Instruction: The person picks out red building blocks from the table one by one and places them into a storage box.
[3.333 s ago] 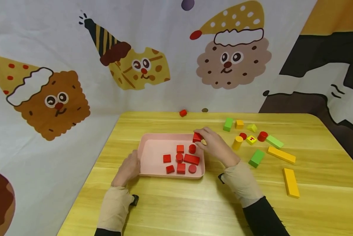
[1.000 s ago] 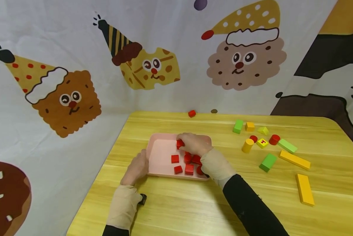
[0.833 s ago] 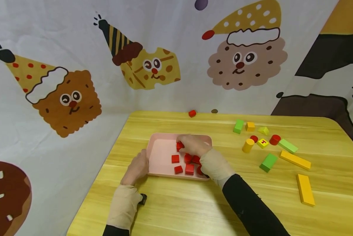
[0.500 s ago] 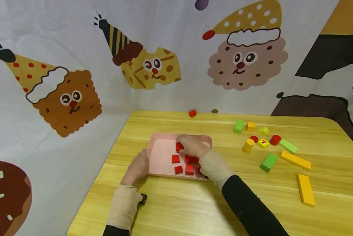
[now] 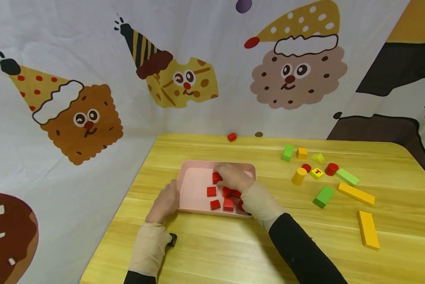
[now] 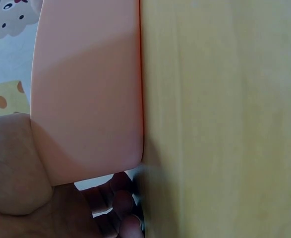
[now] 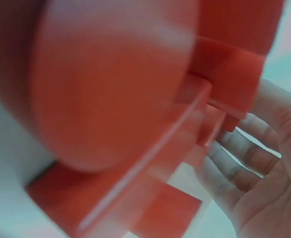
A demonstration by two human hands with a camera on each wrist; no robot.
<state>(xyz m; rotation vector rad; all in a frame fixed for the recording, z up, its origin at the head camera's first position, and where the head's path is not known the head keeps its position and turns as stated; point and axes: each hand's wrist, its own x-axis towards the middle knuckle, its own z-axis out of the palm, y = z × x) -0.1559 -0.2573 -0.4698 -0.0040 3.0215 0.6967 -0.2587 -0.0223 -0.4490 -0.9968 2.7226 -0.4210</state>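
In the head view, a pink tray with several red blocks in it stands on the wooden table. My left hand grips its left end. In the left wrist view the thumb lies against the tray's wall and the fingers bend below its end. My right hand reaches inside and pinches a red block at the back middle. A red square block lies in front of it, near a red cube and a red cylinder. Red blocks partly cover the right fingers in the right wrist view.
Right of the tray lie green blocks, long yellow blocks, a yellow cylinder and a red cylinder. Another red block sits at the table's back edge. A cartoon-printed cloth hangs behind.
My right hand has brought the red block from the tray's back right corner to its back middle and lowered it. Lately it has shifted slightly right. The left hand stays on the tray.
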